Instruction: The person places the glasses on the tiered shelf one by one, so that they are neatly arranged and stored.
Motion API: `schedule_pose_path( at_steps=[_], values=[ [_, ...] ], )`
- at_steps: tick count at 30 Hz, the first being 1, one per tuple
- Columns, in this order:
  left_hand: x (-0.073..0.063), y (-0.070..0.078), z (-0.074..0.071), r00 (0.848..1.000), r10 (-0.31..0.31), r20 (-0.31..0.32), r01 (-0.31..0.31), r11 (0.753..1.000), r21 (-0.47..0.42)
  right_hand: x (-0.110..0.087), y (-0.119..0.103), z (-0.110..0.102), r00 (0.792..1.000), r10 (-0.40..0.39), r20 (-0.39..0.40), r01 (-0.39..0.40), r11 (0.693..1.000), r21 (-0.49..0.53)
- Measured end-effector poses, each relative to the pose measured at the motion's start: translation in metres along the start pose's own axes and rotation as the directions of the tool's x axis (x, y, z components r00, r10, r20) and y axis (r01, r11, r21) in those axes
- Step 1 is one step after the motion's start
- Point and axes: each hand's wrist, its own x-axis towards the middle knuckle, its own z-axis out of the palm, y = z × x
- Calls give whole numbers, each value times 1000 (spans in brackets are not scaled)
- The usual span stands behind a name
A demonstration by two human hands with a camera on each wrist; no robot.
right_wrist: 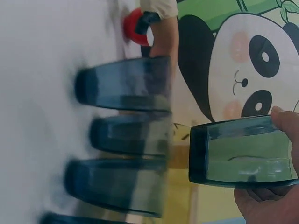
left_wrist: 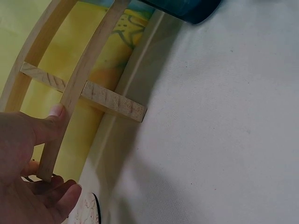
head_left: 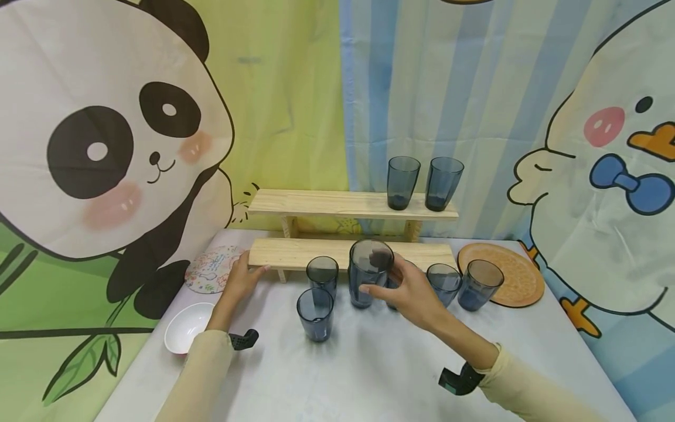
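My left hand (head_left: 242,282) grips the left end of the lower board of a two-step wooden shelf (head_left: 276,253). In the left wrist view the thumb lies against the board (left_wrist: 74,91) and the fingers curl round its end. My right hand (head_left: 416,298) holds a blue-tinted glass tumbler (head_left: 362,284) upright, between thumb and fingers. The right wrist view shows this tumbler (right_wrist: 243,151) raised off the table, in front of the lower step. Two like tumblers (head_left: 403,183) stand on the upper board at right. Several more tumblers (head_left: 315,319) stand on the table; one is partly hidden behind my right hand.
A round wooden-looking mat (head_left: 519,275) lies at the right, behind a tumbler (head_left: 480,286). At the left are a floral round mat (head_left: 203,272) and a white bowl (head_left: 184,328) with a red outside. Patterned curtains (head_left: 295,105) hang behind the white table (head_left: 364,381).
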Motion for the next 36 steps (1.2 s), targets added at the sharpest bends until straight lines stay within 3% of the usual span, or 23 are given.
schedule_pose_path(
  at_steps=[9, 16, 21, 30, 36],
  values=[
    [-1, 0, -1, 1000, -11, 4, 11, 1000, -1, 66, -25, -20, 995, -85, -48, 83, 995, -52],
    [0, -2, 0, 1000, -4, 1, 4, 1000, -13, 120, -25, -24, 990, -46, -135, 23, 986, -167],
    [1, -5, 2, 1000, -5, 3, 5, 1000, -14, 153, -18, -25, 981, -21, -191, -16, 981, -194],
    [1, -4, 0, 1000, -3, 8, 3, 1000, 4, 194, -9, -29, 957, 100, -271, -153, 971, -182],
    [0, -1, -2, 1000, 11, -3, -11, 1000, 9, 208, -8, -23, 944, 101, -316, -159, 973, -166]
  ],
)
